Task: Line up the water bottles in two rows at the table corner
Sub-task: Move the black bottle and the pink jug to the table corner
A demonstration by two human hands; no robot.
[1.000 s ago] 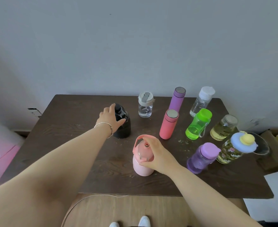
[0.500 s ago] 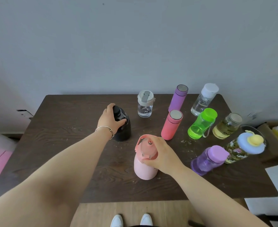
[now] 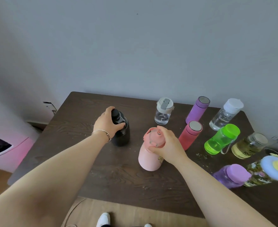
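Observation:
My left hand (image 3: 108,123) grips the top of a black bottle (image 3: 121,135) standing mid-table. My right hand (image 3: 167,145) holds the lid of a pale pink bottle (image 3: 149,157) nearer the front. Further right stand a small clear bottle (image 3: 162,112), a purple flask (image 3: 197,110), a coral flask (image 3: 190,135), a clear white-capped bottle (image 3: 225,117), a green bottle (image 3: 221,140), a glass jar with yellow liquid (image 3: 248,145), a violet bottle (image 3: 231,176) and a patterned bottle with a blue and yellow lid (image 3: 266,171).
The dark wooden table (image 3: 69,128) stands against a grey wall. Its left half carries only crumbs. A pink object (image 3: 9,149) sits beyond the left edge. The floor and white shoes (image 3: 104,218) show below the front edge.
The view has swung left and the table now looks tilted. Both hands keep their grips, and the black and pink bottles stay about where they were.

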